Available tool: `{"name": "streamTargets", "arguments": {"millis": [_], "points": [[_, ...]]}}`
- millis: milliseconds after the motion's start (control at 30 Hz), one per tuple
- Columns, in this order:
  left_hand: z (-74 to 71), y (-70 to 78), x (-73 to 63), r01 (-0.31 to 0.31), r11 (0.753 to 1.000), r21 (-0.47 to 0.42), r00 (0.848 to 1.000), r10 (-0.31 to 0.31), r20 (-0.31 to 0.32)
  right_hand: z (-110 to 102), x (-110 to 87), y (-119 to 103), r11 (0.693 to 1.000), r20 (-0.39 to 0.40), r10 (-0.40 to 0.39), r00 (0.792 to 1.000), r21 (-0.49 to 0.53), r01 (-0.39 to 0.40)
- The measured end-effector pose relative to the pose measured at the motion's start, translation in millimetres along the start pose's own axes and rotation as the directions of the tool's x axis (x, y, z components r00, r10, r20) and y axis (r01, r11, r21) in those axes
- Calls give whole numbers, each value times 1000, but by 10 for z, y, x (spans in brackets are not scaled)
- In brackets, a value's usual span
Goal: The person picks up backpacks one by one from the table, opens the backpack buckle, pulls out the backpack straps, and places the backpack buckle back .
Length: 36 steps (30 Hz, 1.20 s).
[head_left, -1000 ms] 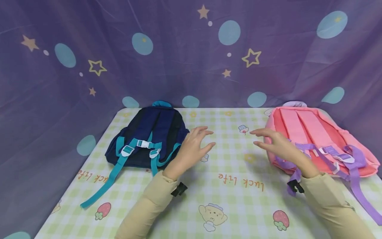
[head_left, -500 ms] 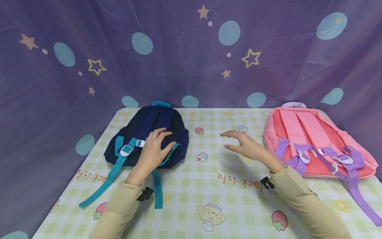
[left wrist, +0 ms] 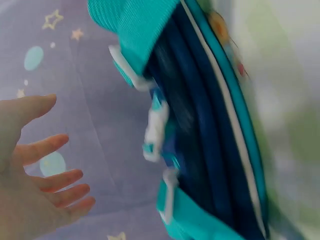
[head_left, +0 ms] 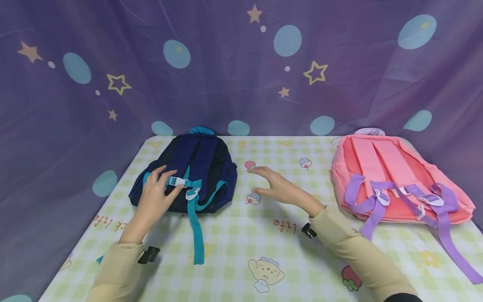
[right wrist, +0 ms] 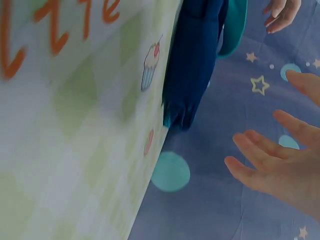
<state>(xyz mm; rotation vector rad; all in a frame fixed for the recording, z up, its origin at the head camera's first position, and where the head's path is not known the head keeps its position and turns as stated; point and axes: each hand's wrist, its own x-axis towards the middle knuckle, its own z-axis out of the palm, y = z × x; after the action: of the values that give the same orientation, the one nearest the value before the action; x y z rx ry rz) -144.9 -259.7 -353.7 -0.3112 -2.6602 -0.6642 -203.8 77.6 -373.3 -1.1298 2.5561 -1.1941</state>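
Observation:
A navy backpack (head_left: 205, 163) with teal straps lies on the left of the table, straps facing up. Its white chest buckle (head_left: 177, 181) joins the two straps. My left hand (head_left: 154, 199) hovers over the bag's left front part, fingers spread and holding nothing; the left wrist view shows a gap between the fingers and the strap adjusters (left wrist: 131, 70). To the right of the bag, my right hand (head_left: 281, 186) hangs above the tablecloth, fingers extended, with nothing in it. In the right wrist view the navy bag's side (right wrist: 192, 60) stands apart from the right hand (right wrist: 280, 155).
A pink backpack (head_left: 388, 167) with purple straps lies on the table's right side. One teal strap end (head_left: 198, 243) trails toward the front. A checked tablecloth (head_left: 226, 277) covers the table, and a purple starry curtain (head_left: 234, 92) hangs behind and at the left.
Both hands have moved left. My left hand has passed across the navy backpack to its left part, and my right hand has come away from the pink backpack toward the navy one.

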Motion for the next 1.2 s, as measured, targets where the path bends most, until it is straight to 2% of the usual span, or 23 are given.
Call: {"name": "streamTargets", "arguments": {"millis": [167, 333, 500, 667, 767, 967, 1200], "points": [[-86, -237, -47, 44, 999, 5, 998, -44, 38, 133, 138, -36, 1000, 46, 8, 999, 14, -8], [-139, -461, -105, 60, 998, 1, 996, -60, 70, 249, 250, -79, 1000, 88, 17, 996, 3, -18], [-192, -597, -144, 70, 998, 8, 991, -70, 111, 363, 353, -131, 1000, 111, 22, 994, -9, -21], [-222, -708, -160, 109, 994, 25, 982, -111, 150, 467, 437, -192, 999, 138, 37, 990, 6, -38], [-228, -768, -157, 139, 990, 38, 972, -144, 187, 522, 477, -218, 999, 151, 38, 988, 1, -39], [-226, -828, -149, 205, 977, 63, 934, -214, 286, 617, 546, -242, 998, 190, 64, 980, 2, -66], [-222, -874, -130, 236, 968, 88, 900, -252, 356, 680, 618, -233, 995, 219, 98, 971, 5, -102]]}}
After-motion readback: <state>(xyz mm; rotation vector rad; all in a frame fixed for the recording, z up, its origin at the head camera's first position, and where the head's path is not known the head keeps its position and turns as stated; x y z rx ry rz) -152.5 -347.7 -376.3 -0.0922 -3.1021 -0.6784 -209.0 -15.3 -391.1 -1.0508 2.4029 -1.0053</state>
